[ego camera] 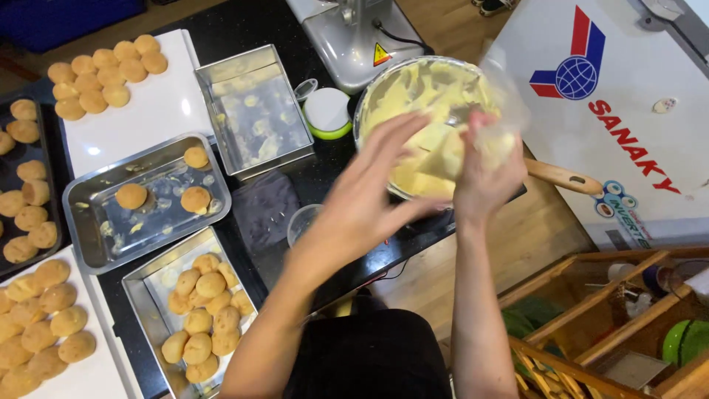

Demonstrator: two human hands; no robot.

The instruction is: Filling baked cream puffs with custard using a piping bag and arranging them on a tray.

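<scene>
A metal mixing bowl smeared inside with pale yellow cream sits at the far edge of a black counter. My right hand is over the bowl's right side, closed on a clear piping bag that holds some cream. My left hand is open with fingers spread, hovering over the bowl's near rim just left of the bag, touching nothing I can make out. A wooden handle sticks out to the right from under my right hand.
Steel trays with round golden buns line the left. More buns sit on white boards and a dark tray. An empty square pan, a mixer base, a white chest freezer and wooden crates surround me.
</scene>
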